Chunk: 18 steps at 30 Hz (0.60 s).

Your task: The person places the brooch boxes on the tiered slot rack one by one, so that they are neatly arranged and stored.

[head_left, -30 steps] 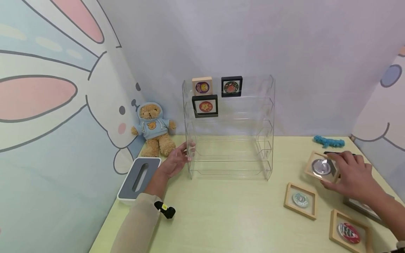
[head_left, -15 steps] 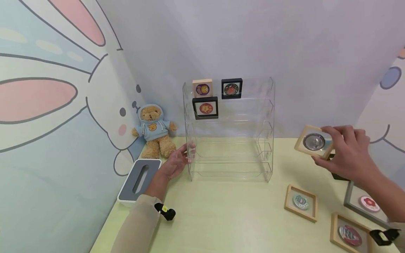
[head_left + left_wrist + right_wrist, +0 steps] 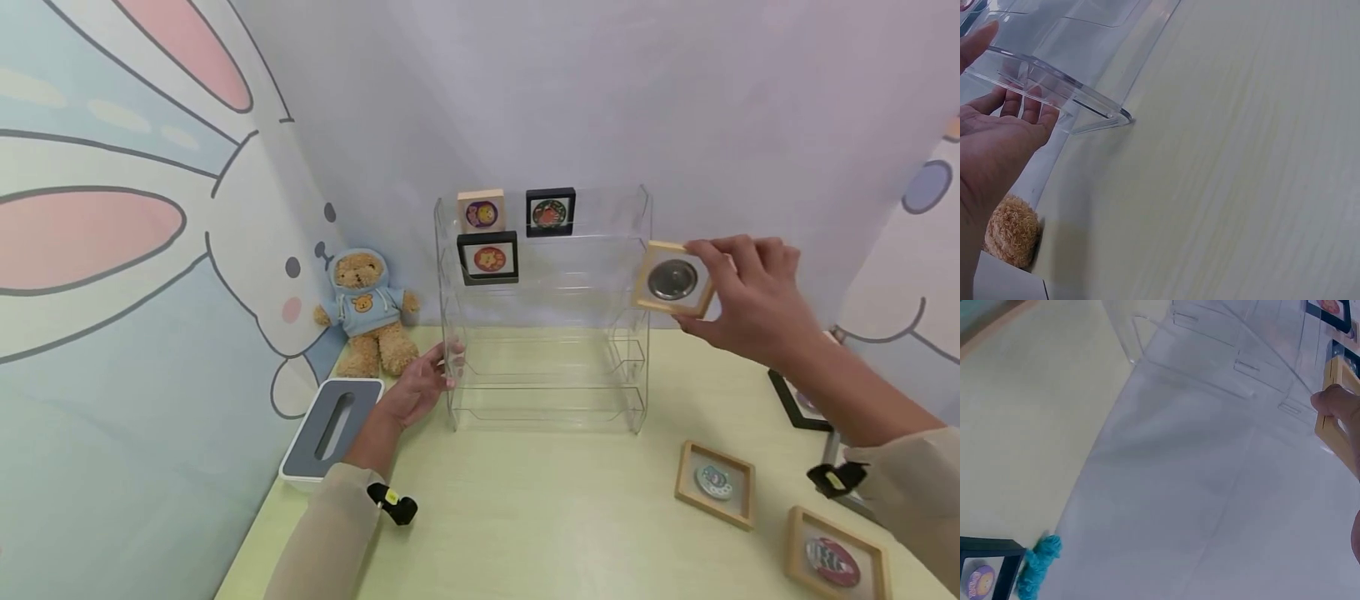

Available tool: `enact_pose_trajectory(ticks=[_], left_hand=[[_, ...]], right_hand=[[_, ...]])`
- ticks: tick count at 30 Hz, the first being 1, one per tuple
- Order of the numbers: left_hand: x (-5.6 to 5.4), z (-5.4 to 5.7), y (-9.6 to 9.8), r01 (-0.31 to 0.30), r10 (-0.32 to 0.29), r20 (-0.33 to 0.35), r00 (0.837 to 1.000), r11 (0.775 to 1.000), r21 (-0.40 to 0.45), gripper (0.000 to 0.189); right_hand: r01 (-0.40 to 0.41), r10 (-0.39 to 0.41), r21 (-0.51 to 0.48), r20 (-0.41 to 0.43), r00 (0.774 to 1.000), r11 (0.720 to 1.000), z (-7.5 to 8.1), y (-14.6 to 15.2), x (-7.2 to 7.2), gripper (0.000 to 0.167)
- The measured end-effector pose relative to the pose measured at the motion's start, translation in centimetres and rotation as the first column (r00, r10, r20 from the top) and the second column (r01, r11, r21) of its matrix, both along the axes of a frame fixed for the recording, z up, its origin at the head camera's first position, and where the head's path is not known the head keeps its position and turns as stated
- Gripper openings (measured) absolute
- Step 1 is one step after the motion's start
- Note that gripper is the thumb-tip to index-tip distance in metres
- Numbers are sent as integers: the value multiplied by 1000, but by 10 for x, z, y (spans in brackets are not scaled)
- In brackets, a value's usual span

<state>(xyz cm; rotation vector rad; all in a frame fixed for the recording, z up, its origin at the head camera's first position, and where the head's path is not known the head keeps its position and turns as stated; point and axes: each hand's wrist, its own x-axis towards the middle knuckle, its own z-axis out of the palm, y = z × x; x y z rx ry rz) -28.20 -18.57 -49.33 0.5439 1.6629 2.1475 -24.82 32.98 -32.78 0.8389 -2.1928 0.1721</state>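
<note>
In the head view a clear acrylic display rack stands on the table. My left hand holds its left side edge low down, thumb and fingers on either side of the panel in the left wrist view. My right hand pinches a light wooden frame by its right edge, in the air at the rack's right side. A round silver-grey piece shows inside that frame. On the rack's upper tiers sit a light wooden frame and a black frame, with another black frame one tier lower.
Two wooden frames lie at the right front, with a black frame behind. A teddy bear and a grey-topped tissue box stand at left. A blue fuzzy item lies near the wall.
My right hand has lifted the wooden frame off the right of the table and carried it up and left to the rack. The left hand keeps its place on the rack.
</note>
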Motion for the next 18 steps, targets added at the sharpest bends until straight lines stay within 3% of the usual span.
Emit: enact_pose_trajectory(ticks=[4,10,18], left_hand=[[1,0,0,7,-7,0,1000,1000,17,65],[0,-1,0,2,-2,-8,1000,1000,-5,67],[1,2,2,-26,28,35,999,999,-48,72]], right_hand=[[-19,23,71,-65,998,997,10,-22,-14,114],[-21,40,146,-133,990,989,16,-53,-33,104],[27,-2,210,-118,993,977,19,-85,-53,100]])
